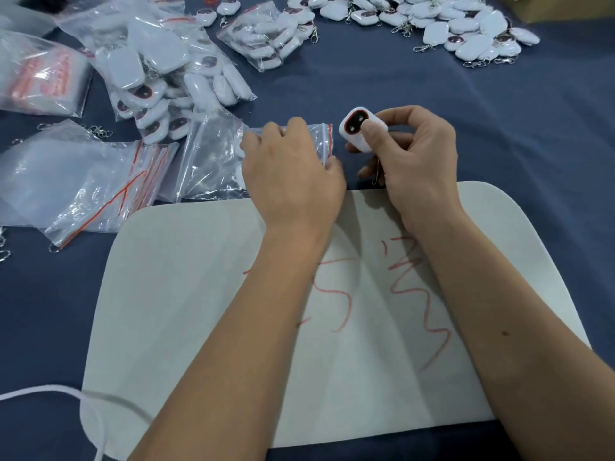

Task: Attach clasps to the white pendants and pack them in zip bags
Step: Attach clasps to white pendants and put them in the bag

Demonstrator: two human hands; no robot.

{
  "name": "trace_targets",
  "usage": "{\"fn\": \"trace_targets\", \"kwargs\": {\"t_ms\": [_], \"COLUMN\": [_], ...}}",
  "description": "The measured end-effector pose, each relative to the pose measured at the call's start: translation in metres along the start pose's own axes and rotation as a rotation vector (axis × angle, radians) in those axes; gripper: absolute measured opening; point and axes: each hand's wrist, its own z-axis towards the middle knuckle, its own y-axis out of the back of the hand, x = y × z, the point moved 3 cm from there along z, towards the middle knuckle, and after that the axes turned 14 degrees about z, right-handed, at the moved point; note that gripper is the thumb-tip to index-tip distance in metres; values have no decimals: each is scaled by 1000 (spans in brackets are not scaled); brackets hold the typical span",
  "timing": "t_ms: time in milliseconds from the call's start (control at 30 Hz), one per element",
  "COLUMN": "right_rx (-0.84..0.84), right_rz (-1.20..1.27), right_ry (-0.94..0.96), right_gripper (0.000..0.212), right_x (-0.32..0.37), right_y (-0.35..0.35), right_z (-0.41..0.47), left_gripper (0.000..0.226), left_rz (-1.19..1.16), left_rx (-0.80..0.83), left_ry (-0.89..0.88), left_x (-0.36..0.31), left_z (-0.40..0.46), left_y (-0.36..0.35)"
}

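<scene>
Left hand (293, 168) pinches a zip bag (216, 154) mouth; right hand (412, 151) grips a white pendant (357, 128). Red scrawl on the near white mat (199, 277) is unreadable.

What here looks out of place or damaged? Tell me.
Nothing looks damaged. The left hand holds a zip bag at its mouth; the right hand holds a pendant beside it. The only untidy spot: loose clasps scattered on the cloth among the empty bags on the left.
</scene>
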Motion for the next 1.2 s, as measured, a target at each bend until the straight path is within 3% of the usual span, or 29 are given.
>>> {"fn": "trace_targets", "kwargs": {"t_ms": [233,433,700,767,867,967,1033,1200], "right_rx": [20,118,105,63,50,59,42,-12], "right_rz": [-127,-30,-125,-120,-144,-131,-125,-123], "right_ry": [79,-9,5,-28,-33,-45,-55,-41], "right_gripper": [12,31,20,22,24,25,23,17], "right_x": [-1,0,-4,-6,-7,-8,-9,-8], "right_y": [-3,-6,-13,-11,-10,-10,-10,-10], "right_z": [2,3,7,8,8,8,9,8], "left_gripper": [12,22,30,29,24,28,29,35], "left_rz": [-196,-397,-576,-705,-957,-1193,-1280,-1354], "left_rx": [-23,-158,-275,-354,-472,-413,-369,-357], "left_ry": [87,23,-104,7,330,644,715,675], "left_x": [-1,-7,-14,-6,27,58,63,62], "left_z": [1,-1,-4,1,18,31,33,35], "left_y": [6,11,18,23,25,18,14,13]}}
